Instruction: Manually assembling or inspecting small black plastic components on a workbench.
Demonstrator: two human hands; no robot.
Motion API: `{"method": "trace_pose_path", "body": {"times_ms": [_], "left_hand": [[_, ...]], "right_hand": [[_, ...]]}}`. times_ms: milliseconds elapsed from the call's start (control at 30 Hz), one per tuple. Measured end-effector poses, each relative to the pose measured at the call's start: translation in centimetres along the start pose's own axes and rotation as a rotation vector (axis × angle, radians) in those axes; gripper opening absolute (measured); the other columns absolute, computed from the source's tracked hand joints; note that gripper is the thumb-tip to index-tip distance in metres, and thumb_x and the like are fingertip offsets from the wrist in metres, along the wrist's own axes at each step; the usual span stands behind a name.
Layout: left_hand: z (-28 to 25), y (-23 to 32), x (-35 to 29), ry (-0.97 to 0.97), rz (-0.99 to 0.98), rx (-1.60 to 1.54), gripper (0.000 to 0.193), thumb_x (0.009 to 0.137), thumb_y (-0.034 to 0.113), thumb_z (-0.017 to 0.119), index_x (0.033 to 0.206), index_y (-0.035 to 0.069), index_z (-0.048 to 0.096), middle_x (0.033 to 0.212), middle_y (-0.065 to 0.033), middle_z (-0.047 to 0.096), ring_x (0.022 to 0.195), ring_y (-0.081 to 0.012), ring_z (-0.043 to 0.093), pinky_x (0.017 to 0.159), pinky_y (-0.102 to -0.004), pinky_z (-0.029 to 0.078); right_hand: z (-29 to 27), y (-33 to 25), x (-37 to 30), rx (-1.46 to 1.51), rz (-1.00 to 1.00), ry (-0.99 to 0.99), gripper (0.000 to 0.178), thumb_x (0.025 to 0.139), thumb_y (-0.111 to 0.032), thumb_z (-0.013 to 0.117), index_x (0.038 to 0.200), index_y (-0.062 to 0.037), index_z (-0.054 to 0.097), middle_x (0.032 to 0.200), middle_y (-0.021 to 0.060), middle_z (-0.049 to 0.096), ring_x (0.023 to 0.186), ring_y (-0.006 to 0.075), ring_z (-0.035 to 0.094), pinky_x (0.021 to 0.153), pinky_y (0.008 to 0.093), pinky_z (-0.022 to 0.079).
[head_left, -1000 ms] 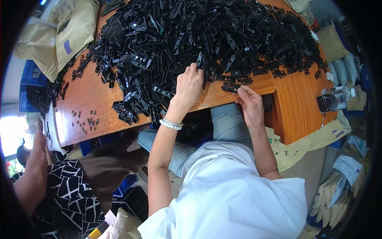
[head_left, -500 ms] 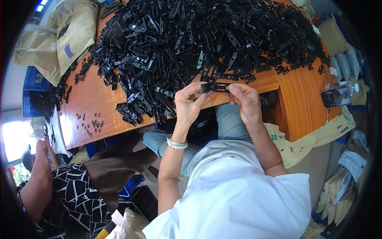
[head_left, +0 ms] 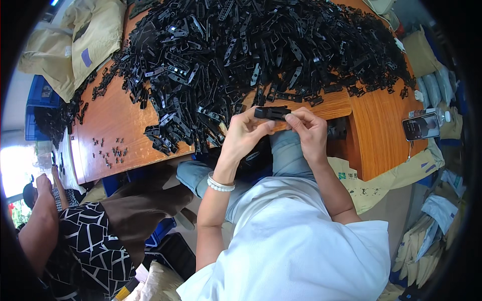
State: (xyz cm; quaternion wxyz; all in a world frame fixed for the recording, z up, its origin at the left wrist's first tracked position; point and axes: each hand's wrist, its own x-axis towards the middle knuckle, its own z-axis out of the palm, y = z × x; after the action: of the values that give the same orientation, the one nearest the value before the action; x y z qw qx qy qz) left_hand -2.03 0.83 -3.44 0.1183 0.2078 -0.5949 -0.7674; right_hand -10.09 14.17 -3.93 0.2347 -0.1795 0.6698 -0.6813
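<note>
Across the brown wood-grain table (head_left: 386, 133), a heap of black plastic parts (head_left: 236, 55) sits within easy reach, while over the near edge a slim black plastic piece (head_left: 270, 113) is pinched at its left end by the left hand (head_left: 243, 136) and at its right by the right hand (head_left: 312, 133), apparently for steadiness.
</note>
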Motion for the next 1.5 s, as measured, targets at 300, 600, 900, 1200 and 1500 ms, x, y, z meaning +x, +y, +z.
{"method": "trace_pose_path", "body": {"times_ms": [300, 600, 900, 1200, 1500], "left_hand": [[-0.4, -0.9, -0.2, -0.078, 0.02, -0.031, 0.015, 0.075, 0.012, 0.068, 0.076, -0.001, 0.062, 0.072, 0.0008, 0.05, 0.061, -0.0073, 0.043, 0.052, -0.0215, 0.032], [-0.3, -0.3, 0.6, -0.189, -0.003, -0.044, 0.019, 0.078, 0.015, 0.064, 0.077, -0.003, 0.061, 0.074, -0.0019, 0.052, 0.062, -0.0076, 0.048, 0.056, -0.0191, 0.038], [-5.8, 4.6, 14.8, 0.376, 0.578, 0.715, 0.02, 0.083, 0.009, 0.054, 0.098, -0.003, 0.061, 0.072, -0.01, 0.064, 0.061, -0.0113, 0.059, 0.058, -0.0227, 0.047], [-5.4, 6.9, 21.9, 0.577, 0.287, 0.906, 0.032, 0.068, 0.03, 0.07, 0.08, 0.001, 0.067, 0.074, -0.016, 0.065, 0.071, -0.0264, 0.063, 0.07, -0.0339, 0.048], [-5.0, 6.0, 9.6, 0.227, 0.178, -0.095, 0.038, 0.067, -0.002, 0.067, 0.099, -0.007, 0.047, 0.067, -0.0084, 0.056, 0.052, -0.0137, 0.054, 0.049, -0.0227, 0.048]], "right_hand": [[0.6, 1.0, -0.5, 0.066, -0.143, -0.038, 0.014, 0.077, -0.006, 0.065, 0.088, 0.0009, 0.059, 0.086, 0.0009, 0.053, 0.072, 0.0057, 0.049, 0.065, 0.0182, 0.039], [0.5, 0.9, -0.1, 0.189, -0.118, -0.088, 0.021, 0.081, -0.009, 0.06, 0.099, 0.0025, 0.06, 0.092, 0.0039, 0.055, 0.077, 0.0072, 0.051, 0.068, 0.019, 0.04], [-1.8, 2.4, -0.1, 0.392, 0.1, 0.059, 0.018, 0.084, -0.008, 0.056, 0.098, 0.0039, 0.058, 0.083, 0.0084, 0.062, 0.072, 0.0128, 0.06, 0.06, 0.0219, 0.046], [-2.2, 2.2, 0.1, 0.406, 0.125, -0.025, 0.016, 0.085, -0.009, 0.054, 0.096, 0.0026, 0.058, 0.083, 0.0089, 0.062, 0.072, 0.0135, 0.059, 0.059, 0.0238, 0.045], [-1.0, 1.5, 1.3, 0.463, 0.106, -0.045, 0.023, 0.085, -0.008, 0.053, 0.105, 0.0046, 0.054, 0.083, 0.0073, 0.061, 0.069, 0.0133, 0.06, 0.059, 0.0223, 0.048]]}}
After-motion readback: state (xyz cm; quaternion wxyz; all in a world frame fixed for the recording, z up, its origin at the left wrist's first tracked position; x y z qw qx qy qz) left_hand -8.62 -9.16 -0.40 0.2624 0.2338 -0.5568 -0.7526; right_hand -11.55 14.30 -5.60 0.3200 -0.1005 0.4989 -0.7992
